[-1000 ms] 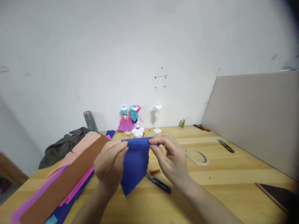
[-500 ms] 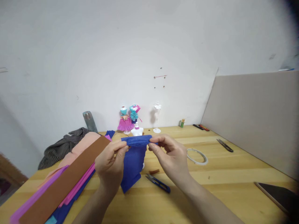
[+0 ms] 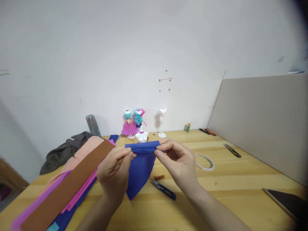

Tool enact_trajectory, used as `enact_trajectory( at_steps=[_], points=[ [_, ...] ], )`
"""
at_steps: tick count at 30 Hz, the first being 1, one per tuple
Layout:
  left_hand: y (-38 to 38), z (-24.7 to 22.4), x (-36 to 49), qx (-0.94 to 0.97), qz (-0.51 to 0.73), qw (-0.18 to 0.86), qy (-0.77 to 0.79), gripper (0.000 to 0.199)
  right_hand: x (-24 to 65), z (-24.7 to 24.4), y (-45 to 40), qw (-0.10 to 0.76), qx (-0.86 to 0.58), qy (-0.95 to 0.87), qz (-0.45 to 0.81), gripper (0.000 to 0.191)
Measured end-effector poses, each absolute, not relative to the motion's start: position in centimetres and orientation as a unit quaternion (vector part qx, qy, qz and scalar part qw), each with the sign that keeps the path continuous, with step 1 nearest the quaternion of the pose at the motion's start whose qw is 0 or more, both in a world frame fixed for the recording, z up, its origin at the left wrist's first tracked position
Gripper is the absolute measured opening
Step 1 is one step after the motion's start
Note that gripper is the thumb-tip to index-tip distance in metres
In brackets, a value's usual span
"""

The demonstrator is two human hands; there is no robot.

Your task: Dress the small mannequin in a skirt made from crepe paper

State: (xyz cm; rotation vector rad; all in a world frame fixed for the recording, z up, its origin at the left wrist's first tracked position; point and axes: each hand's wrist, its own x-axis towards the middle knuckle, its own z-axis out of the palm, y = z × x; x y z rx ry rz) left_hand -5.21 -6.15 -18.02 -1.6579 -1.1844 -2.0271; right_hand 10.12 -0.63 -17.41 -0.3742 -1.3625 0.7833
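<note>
A piece of blue crepe paper hangs over the table, its upper edge folded into a narrow pleated band. My left hand pinches the band's left end between thumb and fingers. At the right end, my right hand pinches it the same way. Behind the band stands a small white mannequin bust, its lower part hidden by the paper. Blue thread snips lie on the table below my right hand, beside a small brown scrap.
Coloured paper strips, a brown one on top, lie left beside striped cloth. Two dressed mannequins, a bare one and a bottle stand behind. Rightward lie a tape roll, scissors and a dark tablet-like object.
My right hand has moved slightly right, and the blue band is stretched a little wider. The hanging paper has swung, its lower edge now slanting to a point.
</note>
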Motion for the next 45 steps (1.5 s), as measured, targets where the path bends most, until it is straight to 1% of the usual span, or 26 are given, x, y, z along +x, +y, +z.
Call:
enact_trajectory(
  at_steps=[6, 10, 18, 21, 24, 30, 39, 45],
  points=[
    [-6.37, -17.79, -4.95, -0.566, -0.709, 0.144, -0.396, 0.018, 10.04, -17.3, -0.73, 0.701, -0.168, -0.609, 0.331, 0.009],
    [-6.29, -17.71, -5.04, -0.573, -0.695, 0.182, -0.395, 0.018, 10.13, -17.33, -0.64, 0.7, -0.17, -0.619, 0.312, 0.011],
    [-5.98, -17.8, -5.7, -0.586, -0.653, 0.233, -0.418, 0.02, 10.48, -17.86, -0.45, 0.665, -0.164, -0.704, 0.188, 0.019],
    [-5.85, -17.75, -5.85, -0.593, -0.635, 0.269, -0.416, 0.022, 10.39, -17.82, -0.42, 0.663, -0.17, -0.714, 0.145, 0.019],
    [-5.76, -17.76, -5.92, -0.602, -0.628, 0.279, -0.406, 0.023, 10.28, -17.65, -0.4, 0.665, -0.17, -0.718, 0.115, 0.018],
    [-5.77, -17.74, -5.77, -0.605, -0.628, 0.289, -0.395, 0.021, 10.34, -17.45, -0.39, 0.667, -0.175, -0.718, 0.099, 0.016],
    [-5.76, -18.04, -5.83, -0.581, -0.628, 0.285, -0.433, 0.019, 10.26, -17.36, -0.56, 0.673, -0.173, -0.716, 0.069, 0.017],
    [-5.99, -17.87, -5.74, -0.589, -0.645, 0.3, -0.384, 0.019, 10.36, -17.16, -0.68, 0.676, -0.169, -0.714, 0.068, 0.016]
  ],
)
